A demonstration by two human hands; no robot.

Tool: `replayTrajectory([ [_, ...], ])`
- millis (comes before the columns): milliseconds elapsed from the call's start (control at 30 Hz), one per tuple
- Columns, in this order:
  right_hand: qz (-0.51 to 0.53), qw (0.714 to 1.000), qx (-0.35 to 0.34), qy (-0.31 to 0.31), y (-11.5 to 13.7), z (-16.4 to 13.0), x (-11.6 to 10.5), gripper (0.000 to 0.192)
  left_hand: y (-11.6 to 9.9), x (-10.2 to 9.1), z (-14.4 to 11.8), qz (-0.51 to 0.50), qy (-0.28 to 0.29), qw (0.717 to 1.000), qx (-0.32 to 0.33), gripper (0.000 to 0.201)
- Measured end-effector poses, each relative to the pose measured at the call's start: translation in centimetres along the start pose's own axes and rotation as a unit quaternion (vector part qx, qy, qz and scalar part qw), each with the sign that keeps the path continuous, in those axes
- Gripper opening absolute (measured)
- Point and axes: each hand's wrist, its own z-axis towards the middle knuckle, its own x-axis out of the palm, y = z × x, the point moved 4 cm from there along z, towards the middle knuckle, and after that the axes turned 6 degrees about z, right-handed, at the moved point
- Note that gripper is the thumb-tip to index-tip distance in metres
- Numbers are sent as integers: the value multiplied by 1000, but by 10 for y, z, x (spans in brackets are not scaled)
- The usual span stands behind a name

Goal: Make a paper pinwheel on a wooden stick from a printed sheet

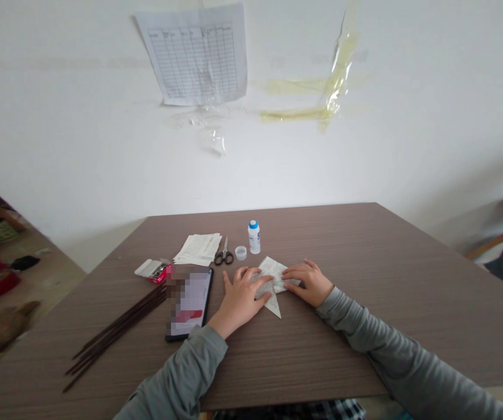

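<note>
Table (365, 303), brown wood-grain, carries everything. Phone (190, 302) lies left of the hands, dark sticks (118, 326) further left; paper stack (198, 249), scissors (223, 255), glue bottle (254, 237) and its cap (240, 252) sit behind. Printed paper (275, 280), folded into a pointed shape, lies flat at centre. Left hand (240, 297) presses it, fingers spread flat; right hand (306, 283) pins its far edge, fingers extended. Judged step: creasing a fold. Next move calls for firm, aligned pressure along the crease.

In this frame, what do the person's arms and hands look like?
Both arms wear long grey ribbed-knit sleeves reaching the wrists. The left hand and right hand are bare: no gloves, rings, watch or markings visible.
</note>
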Motion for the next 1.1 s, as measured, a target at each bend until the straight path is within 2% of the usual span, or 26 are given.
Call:
replayTrajectory([
  [167,0,1000,5,18,2,0,-2,22,-1,-2,-1,0,13,1000,-16,55],
  [467,2,1000,-27,5,7,-2,-8,22,8,-7,1,-2,-43,998,-56,50],
  [600,18,999,-47,6,10,-2,-5,29,9,-9,2,-10,-69,996,-57,47],
  [800,53,996,-68,16,15,1,-5,35,6,-5,0,-30,-54,997,-55,37],
  [933,52,995,-74,38,18,1,-7,31,3,-2,-3,-21,-61,997,-46,44],
  [1100,-4,997,-70,14,12,0,-8,33,-1,-2,-5,-9,-51,998,-42,51],
])
